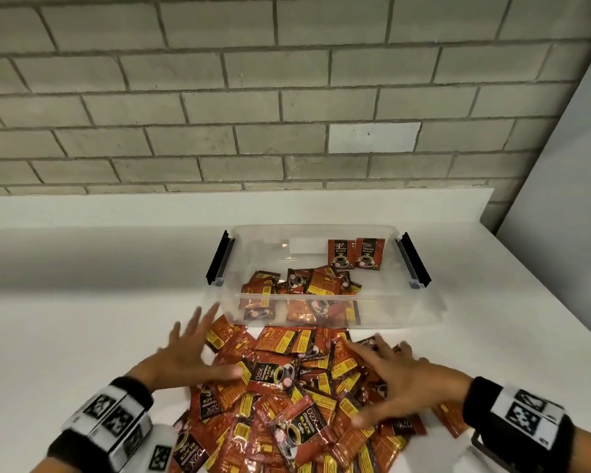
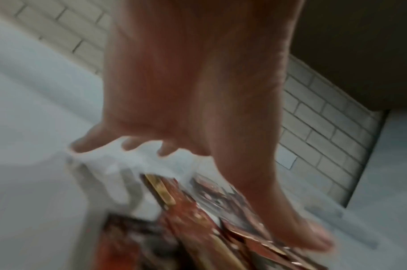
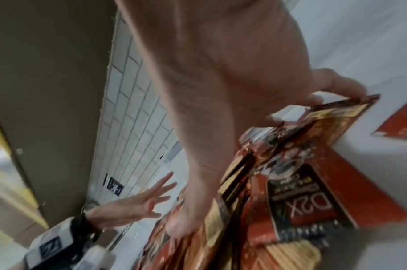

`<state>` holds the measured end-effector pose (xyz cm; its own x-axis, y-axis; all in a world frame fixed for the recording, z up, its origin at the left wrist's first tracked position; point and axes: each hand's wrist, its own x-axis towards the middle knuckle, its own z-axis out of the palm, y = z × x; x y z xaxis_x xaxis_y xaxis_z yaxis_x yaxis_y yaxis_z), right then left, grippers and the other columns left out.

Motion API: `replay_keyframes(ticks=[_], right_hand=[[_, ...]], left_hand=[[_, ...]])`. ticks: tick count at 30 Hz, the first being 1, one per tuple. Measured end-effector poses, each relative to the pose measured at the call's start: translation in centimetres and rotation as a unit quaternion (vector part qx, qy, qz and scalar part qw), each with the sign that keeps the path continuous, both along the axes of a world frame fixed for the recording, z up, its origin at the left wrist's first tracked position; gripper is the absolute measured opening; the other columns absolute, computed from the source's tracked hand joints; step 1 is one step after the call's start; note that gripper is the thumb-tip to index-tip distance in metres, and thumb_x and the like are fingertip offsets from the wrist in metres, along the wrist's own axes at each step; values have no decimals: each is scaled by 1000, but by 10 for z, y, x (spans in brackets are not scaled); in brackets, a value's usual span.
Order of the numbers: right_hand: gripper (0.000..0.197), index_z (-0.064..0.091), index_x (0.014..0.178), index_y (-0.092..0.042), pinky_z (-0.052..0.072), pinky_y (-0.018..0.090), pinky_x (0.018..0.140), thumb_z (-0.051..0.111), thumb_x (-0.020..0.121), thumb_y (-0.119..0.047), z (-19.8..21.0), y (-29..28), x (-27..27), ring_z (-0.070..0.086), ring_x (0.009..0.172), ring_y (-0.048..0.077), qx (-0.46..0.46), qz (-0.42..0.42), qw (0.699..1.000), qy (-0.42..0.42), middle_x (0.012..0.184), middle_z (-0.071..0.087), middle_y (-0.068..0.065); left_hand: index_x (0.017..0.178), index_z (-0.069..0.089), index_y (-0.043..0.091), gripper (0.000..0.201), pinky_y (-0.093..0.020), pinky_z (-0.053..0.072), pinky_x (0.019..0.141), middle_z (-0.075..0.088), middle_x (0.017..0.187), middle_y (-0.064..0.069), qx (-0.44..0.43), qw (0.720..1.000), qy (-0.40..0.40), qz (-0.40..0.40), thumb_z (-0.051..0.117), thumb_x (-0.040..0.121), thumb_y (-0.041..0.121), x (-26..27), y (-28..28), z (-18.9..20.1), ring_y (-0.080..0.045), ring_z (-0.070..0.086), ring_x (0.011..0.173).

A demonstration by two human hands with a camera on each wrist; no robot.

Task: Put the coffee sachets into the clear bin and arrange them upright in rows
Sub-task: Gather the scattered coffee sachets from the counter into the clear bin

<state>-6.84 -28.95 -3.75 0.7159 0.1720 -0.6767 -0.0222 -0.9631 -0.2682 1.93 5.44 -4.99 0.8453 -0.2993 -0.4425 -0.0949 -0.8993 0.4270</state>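
Coffee sachets (image 1: 287, 397) lie in a loose heap on the white counter (image 1: 65, 322), directly before me and touching the near wall of the clear bin (image 1: 382, 308), which stands at 12 o'clock from the heap. A smaller scatter lies flat on the bin floor toward its near-left part, and two sachets stand upright (image 1: 355, 252) against the far wall, at about 1 o'clock inside the bin — the start of a row, by my judgement.

My left hand (image 1: 188, 353) sits at 9 o'clock of the heap, fingers spread and straight, thumb resting on a face-up sachet (image 1: 275, 373); the left wrist view, blurred, shows the palm empty above the packets. My right hand (image 1: 400, 380) covers the heap's 3 o'clock flank, fingers splayed over the packets. In the right wrist view its fingertips (image 3: 336, 91) press on the top edge of a tilted sachet, but I cannot tell whether they are pinching it.

The relation that governs the coming move: the heap lies between my two hands, and the bin's long axis runs 9 to 3 o'clock, square across my reach. Both hands are about equally near the bin; the right lies closer in line with the standing pair. I judge that a two-handed scoop toward 12 o'clock would carry packets over the near wall — though they would land flat and need standing afterwards.
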Motion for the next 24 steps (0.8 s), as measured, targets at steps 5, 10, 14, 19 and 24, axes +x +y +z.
replay_keyframes(ticks=[5, 10, 14, 19, 24], right_hand=[[113, 2, 141, -54, 14, 61, 109, 79, 59, -59, -13, 2, -8, -5, 141, 42, -17, -11, 998, -64, 157, -7, 7], [58, 33, 106, -44, 42, 31, 84, 78, 70, -37, -10, 3, 3, 30, 108, 18, 95, -77, 983, -139, 113, 30, -3], [60, 38, 107, -46, 49, 32, 93, 82, 67, -41, -7, -4, 8, 41, 110, 18, 166, -128, 974, -81, 116, 31, -2], [44, 54, 107, -31, 54, 34, 88, 73, 73, -52, -1, 1, 16, 57, 103, 17, 285, -225, 932, 10, 119, 45, -4], [24, 39, 105, -29, 57, 23, 68, 59, 93, -25, -17, 17, 23, 59, 93, 17, 293, -290, 907, -84, 117, 52, 10]], left_hand=[[138, -40, 37, 157, -70, 4, 110, -29, 154, -8, 113, 987, 80, -85, 62, 32, 90, -27, -31, -7, -42, -19, 142], [140, 21, 43, 101, -51, 38, 102, 27, 132, 0, 94, 995, -45, 7, 78, 58, 62, -36, -44, -10, -25, 25, 127], [122, 33, 40, 81, -40, 57, 82, 41, 124, -3, -45, 993, 85, 71, 86, 60, 38, -24, -38, 3, -25, 51, 110], [129, 20, 35, 112, -40, 59, 72, 34, 128, -8, -92, 978, 122, 141, 92, 44, 48, -17, -47, 12, -32, 50, 115], [122, 40, 3, 79, -31, 57, 58, 64, 109, -13, -192, 941, 147, 236, 88, 63, 25, -13, -63, 2, -27, 68, 90]])
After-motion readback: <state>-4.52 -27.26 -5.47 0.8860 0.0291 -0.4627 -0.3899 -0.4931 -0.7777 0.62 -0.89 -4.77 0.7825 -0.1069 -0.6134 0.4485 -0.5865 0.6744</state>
